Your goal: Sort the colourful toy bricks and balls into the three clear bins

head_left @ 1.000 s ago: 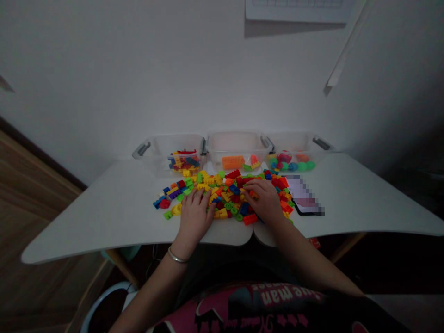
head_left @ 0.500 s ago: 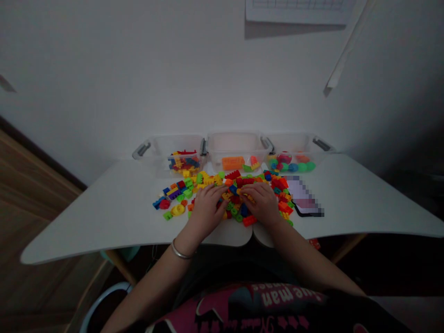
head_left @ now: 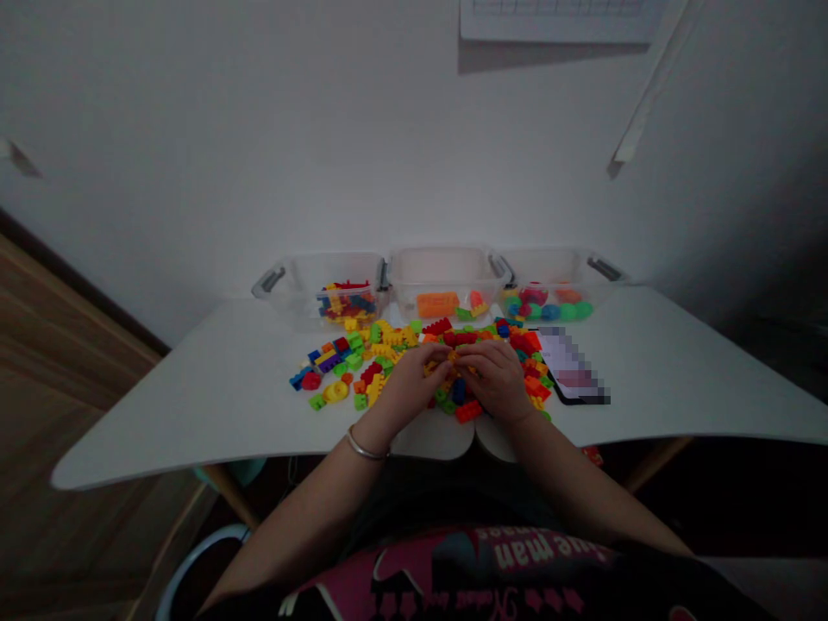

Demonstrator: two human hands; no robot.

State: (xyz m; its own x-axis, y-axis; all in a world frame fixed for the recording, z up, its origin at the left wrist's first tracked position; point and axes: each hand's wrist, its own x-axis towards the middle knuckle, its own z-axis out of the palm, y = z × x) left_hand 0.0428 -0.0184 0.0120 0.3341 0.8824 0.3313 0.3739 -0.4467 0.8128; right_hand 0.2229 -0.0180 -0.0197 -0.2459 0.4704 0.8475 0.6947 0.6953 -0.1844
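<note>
My left hand (head_left: pixel 417 379) and my right hand (head_left: pixel 498 378) meet above a heap of toy building bricks (head_left: pixel 392 336) at the middle of the table. Between their fingertips is a small yellow-orange brick (head_left: pixel 453 355), mostly covered by the fingers. Both hands are closed in a pinch around it. Red, green, blue, yellow and orange pieces surround the hands. A red brick (head_left: pixel 469 411) lies just below them, near the table's front edge.
Along the wall stand three clear bins: the left bin (head_left: pixel 291 276) with mixed pieces, the middle bin (head_left: pixel 446 263) with an orange block, the right bin (head_left: pixel 549 267) with round pieces. A phone (head_left: pixel 569 366) lies right of the heap on the white table (head_left: pixel 194 388).
My left hand has moved right to meet my right hand, and their fingertips now close around the small yellow-orange brick. Red and yellow bricks left of my left hand have come into view.
</note>
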